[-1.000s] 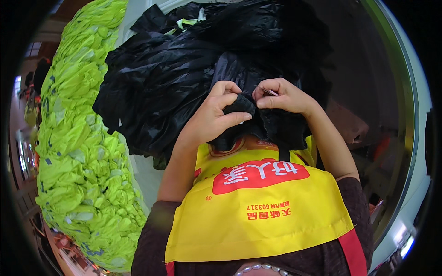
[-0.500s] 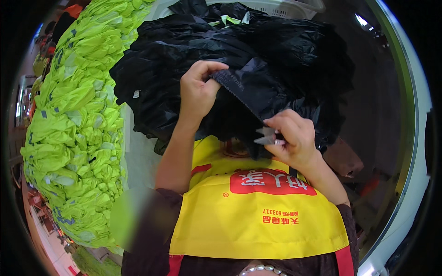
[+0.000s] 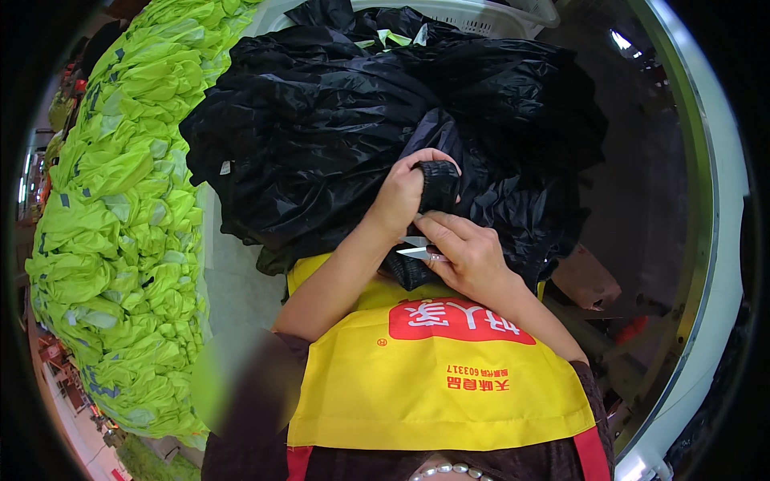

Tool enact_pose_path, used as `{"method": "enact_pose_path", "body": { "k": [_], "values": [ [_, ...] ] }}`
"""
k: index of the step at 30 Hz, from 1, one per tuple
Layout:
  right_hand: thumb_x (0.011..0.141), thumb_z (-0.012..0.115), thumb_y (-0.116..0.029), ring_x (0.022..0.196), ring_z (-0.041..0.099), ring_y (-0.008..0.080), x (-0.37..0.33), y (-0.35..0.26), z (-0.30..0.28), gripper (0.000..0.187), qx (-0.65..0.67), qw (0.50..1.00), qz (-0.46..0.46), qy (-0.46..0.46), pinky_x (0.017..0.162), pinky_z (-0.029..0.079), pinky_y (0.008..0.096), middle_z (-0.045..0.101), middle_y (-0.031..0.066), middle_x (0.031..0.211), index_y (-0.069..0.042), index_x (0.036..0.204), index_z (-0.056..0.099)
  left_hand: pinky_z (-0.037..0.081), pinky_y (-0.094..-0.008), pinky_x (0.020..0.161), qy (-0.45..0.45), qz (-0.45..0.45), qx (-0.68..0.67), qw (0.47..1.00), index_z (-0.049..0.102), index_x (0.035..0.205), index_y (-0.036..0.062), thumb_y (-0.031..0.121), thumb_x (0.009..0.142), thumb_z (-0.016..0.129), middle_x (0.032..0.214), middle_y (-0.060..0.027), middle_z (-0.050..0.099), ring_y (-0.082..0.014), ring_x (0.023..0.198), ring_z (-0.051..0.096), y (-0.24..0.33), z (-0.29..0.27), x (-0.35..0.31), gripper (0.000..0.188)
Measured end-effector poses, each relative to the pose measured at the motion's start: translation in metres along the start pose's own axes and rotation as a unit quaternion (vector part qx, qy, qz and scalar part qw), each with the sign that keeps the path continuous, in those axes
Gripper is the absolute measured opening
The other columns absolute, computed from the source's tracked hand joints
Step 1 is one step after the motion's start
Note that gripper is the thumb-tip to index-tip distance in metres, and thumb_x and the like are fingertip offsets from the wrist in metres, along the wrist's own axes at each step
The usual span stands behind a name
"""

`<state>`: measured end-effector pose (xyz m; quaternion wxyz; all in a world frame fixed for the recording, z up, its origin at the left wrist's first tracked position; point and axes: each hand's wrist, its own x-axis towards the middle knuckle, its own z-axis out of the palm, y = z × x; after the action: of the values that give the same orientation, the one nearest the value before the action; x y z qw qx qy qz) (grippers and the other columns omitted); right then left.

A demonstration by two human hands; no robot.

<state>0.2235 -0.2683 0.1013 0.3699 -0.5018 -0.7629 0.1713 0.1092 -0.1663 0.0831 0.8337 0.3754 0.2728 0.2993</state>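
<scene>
Nearest the apron point(image 3: 433, 401), the right hand point(image 3: 472, 250) grips snips point(image 3: 415, 252), blades parted, and has closed up to the left hand point(image 3: 403, 196). The left grip pinches a ribbed band point(image 3: 439, 184) of the heaped black cloth point(image 3: 313, 132) beyond, now bunched within blade reach, not stretched; contact is unclear.

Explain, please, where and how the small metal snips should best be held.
Best, I think, by the handle end, coming from the right. The snips lie in the right hand with two slightly parted blades pointing left, so this side avoids them. The hand mostly hides the handle.
</scene>
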Motion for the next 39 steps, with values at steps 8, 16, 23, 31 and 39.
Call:
{"method": "enact_pose_path", "body": {
  "k": [8, 16, 23, 31, 39],
  "values": [
    [0.075, 0.065, -0.009, 0.074, 0.060, 0.0156, 0.024, 0.026, -0.053, 0.019, 0.166, 0.974, 0.125, 0.091, 0.064, 0.048, 0.0262, 0.062, 0.0086, 0.084, -0.001, 0.091, 0.062, 0.040, -0.0225, 0.053, 0.027, 0.033, 0.115, 0.992, 0.054, 0.095, 0.0015, 0.002, 0.077, 0.038, 0.073, -0.0026, 0.053, -0.0085, 0.059, 0.048, -0.007, 0.013, 0.009, 0.024],
    [0.081, 0.065, -0.011, 0.069, 0.059, 0.0100, 0.039, 0.041, -0.032, 0.016, 0.432, 0.860, 0.264, 0.058, 0.056, 0.052, 0.0227, 0.062, 0.0047, 0.077, 0.002, 0.091, 0.064, 0.041, -0.0218, 0.053, 0.005, 0.065, 0.124, 0.990, 0.052, 0.113, 0.0000, 0.012, 0.082, 0.043, 0.096, -0.0094, 0.059, -0.0132, 0.063, 0.053, -0.012, 0.011, 0.013, 0.034],
    [0.081, 0.066, -0.010, 0.072, 0.058, 0.0071, 0.032, 0.047, -0.041, 0.014, 0.354, 0.897, 0.223, 0.141, 0.064, 0.045, 0.0196, 0.065, 0.0042, 0.081, 0.000, 0.089, 0.064, 0.039, -0.0210, 0.051, 0.019, -0.026, 0.034, 0.999, 0.047, 0.119, -0.0029, 0.013, 0.084, 0.042, 0.069, -0.0033, 0.055, -0.0088, 0.055, 0.049, -0.012, 0.011, 0.014, 0.038],
    [0.088, 0.046, -0.030, 0.070, 0.054, 0.0154, 0.015, 0.066, -0.070, 0.032, 0.198, 0.947, 0.254, -0.004, 0.063, 0.042, 0.0276, 0.057, 0.0071, 0.076, -0.001, 0.088, 0.059, 0.036, -0.0216, 0.053, -0.021, -0.045, -0.050, 0.997, 0.041, 0.122, -0.0103, 0.016, 0.084, 0.044, 0.056, -0.0021, 0.049, -0.0092, 0.049, 0.042, -0.018, 0.003, 0.017, 0.046],
    [0.090, 0.043, -0.034, 0.068, 0.054, 0.0283, 0.015, 0.070, -0.057, 0.037, 0.131, 0.969, 0.165, -0.126, 0.062, 0.042, 0.0348, 0.055, 0.0150, 0.073, 0.001, 0.082, 0.055, 0.038, -0.0211, 0.055, -0.069, -0.045, -0.046, 0.996, 0.039, 0.123, -0.0099, 0.029, 0.087, 0.045, 0.061, -0.0038, 0.051, -0.0094, 0.052, 0.045, -0.020, -0.003, 0.019, 0.054]
  ]
}}
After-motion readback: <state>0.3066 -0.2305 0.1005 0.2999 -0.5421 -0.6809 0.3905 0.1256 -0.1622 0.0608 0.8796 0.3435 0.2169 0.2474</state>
